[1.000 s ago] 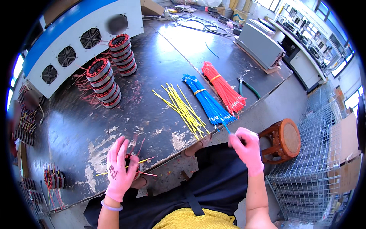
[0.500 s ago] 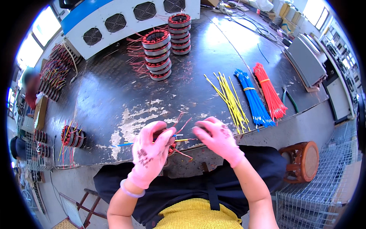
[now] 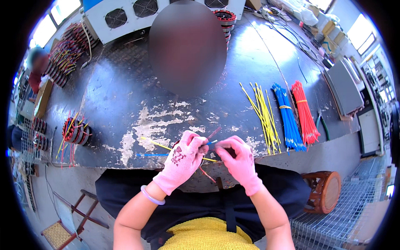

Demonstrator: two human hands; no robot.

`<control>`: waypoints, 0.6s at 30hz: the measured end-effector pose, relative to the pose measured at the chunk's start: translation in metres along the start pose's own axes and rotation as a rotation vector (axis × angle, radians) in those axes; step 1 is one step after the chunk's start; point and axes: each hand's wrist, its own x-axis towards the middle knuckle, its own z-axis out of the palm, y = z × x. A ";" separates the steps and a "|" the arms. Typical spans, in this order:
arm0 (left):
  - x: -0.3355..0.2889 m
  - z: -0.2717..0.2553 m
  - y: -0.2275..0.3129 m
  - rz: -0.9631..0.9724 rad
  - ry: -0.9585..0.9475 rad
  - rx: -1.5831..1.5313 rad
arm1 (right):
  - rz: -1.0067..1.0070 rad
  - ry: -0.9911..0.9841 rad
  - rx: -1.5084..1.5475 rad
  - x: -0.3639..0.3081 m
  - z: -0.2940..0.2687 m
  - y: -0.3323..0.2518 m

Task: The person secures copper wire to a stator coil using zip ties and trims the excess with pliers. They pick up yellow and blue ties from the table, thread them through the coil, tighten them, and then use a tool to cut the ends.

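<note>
Your left hand (image 3: 183, 156) grips the blue wire (image 3: 152, 155), likely light and flexible, best pinched near its tip; whether your right hand (image 3: 237, 157) grips anything is unclear.

Left hand (image 3: 182, 157) gloved pink, closed, fingers curled over, knuckles up. Right hand (image 3: 241, 160) same glove, just beside left, thumb and fingers bent close together, tips aimed at left. Forearms (image 3: 271, 208) angle inward from below both hands, elbows bent.
</note>
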 end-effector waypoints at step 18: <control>0.012 -0.016 0.018 0.023 -0.179 0.135 | -0.001 -0.193 -0.017 0.008 -0.022 -0.019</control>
